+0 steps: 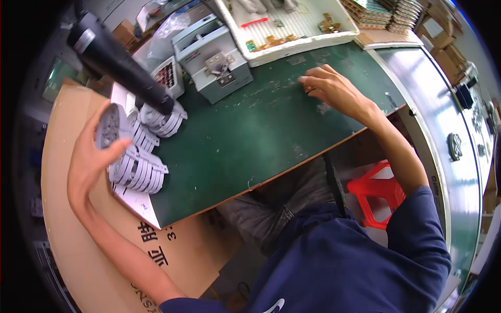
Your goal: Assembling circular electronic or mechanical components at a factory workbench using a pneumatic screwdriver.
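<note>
At the left edge of the table my left hand (pixel 86 156) has its thumb and fingers around a grey round plastic part (pixel 110 128) with a hollow, textured inner face. It holds the part tilted, just above a row of stacked grey curved plastic parts (pixel 138 172). More stacked grey parts (pixel 163 121) sit behind that row. On the right, my right hand (pixel 334 91) rests over the green table mat (pixel 229 141), with its fingers curled together. A small dark bit shows at the fingertips, too small to name.
A black tube-shaped device (pixel 120 62) slants over the stacked parts. Behind stand a grey metal fixture box (pixel 219 68), a bin of small dark-red pieces (pixel 167 75) and a white foam tray (pixel 292 47) holding small circuit boards. Cardboard (pixel 68 208) lines the left; a red stool (pixel 378 190) stands right.
</note>
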Tool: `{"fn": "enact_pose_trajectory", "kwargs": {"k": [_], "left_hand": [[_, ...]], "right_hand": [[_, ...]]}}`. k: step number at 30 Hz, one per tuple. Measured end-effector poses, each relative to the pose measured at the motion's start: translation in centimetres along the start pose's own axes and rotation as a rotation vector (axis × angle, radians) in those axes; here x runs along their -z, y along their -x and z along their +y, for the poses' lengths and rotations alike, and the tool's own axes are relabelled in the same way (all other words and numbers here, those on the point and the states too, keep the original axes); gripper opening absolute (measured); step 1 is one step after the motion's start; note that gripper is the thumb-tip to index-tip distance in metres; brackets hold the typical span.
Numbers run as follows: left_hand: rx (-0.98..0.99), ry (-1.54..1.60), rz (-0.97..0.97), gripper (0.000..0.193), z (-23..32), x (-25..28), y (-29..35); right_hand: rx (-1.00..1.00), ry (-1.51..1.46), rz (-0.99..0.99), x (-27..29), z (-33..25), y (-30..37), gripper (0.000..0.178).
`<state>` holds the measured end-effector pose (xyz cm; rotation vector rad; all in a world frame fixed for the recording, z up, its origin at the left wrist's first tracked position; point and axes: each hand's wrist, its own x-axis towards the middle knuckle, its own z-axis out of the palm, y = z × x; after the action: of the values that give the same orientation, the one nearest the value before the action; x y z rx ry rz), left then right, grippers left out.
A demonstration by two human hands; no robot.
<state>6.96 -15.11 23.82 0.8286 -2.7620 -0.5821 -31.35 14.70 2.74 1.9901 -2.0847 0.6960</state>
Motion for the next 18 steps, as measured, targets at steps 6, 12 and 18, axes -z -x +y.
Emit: {"fn": "enact_pose_trajectory", "kwargs": {"k": [6,12,18], "left_hand": [[-0.18,-0.097,-0.006,0.09,4.9,-11.2,5.8],[-0.062,-0.033,0.026,0.108,3.7,-21.6,4.7],[-0.21,0.097,-0.155,0.132,1.6,-20.4,3.6]], "right_hand": [[0.063,0.202,0.05,-1.6,-0.9,-1.0,0.027],[-0.108,-0.345,0.065,-2.2,-7.3,-3.4,0.033],[-0.024,-0.271,0.14,-3.8,-7.4,-3.7,0.031]]}}
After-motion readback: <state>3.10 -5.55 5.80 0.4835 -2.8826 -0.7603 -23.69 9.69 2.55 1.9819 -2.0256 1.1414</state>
